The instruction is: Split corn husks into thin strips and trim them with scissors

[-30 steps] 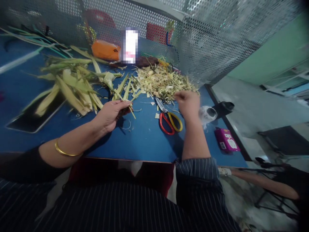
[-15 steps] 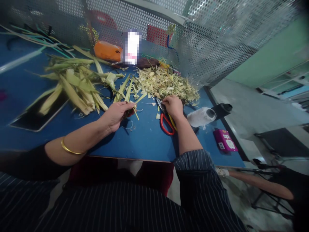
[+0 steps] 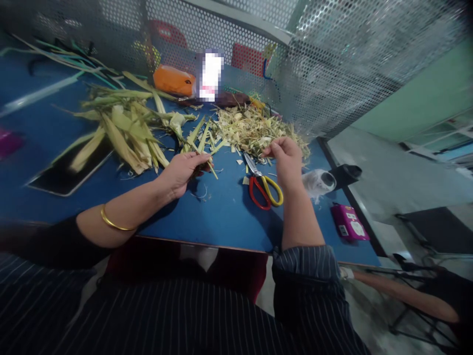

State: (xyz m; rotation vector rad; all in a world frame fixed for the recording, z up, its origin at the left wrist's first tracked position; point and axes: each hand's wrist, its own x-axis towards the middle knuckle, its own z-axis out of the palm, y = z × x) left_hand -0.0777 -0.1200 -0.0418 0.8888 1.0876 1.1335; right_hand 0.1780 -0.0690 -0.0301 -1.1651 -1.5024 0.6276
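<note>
My left hand (image 3: 183, 172) is closed on a thin pale-green husk strip (image 3: 214, 170), whose end sticks out past the thumb. Something darker shows under its fingers, too hidden to name. Beside the right edge of the scrap pile (image 3: 246, 125), my right hand (image 3: 287, 158) hovers with thumb and fingers pinched together; whatever may be between them is too small to make out. Scissors (image 3: 261, 185) with one red and one yellow handle lie on the table between the hands, their blades pointing away from me. Long corn husks (image 3: 127, 128) are heaped to the left.
A dark flat tray (image 3: 61, 180) lies partly under the husks. Along the back stand an orange packet (image 3: 173, 80) and a blurred bright screen (image 3: 210, 76) before a perforated metal panel (image 3: 314, 84). Rightward are a plastic-wrapped roll (image 3: 318, 181), a purple packet (image 3: 350, 222) and another person's arm (image 3: 402, 296).
My right hand has moved off the scissors, up and to the right, leaving them fully visible on the table. My left hand keeps hold of the strip. The view has shifted slightly.
</note>
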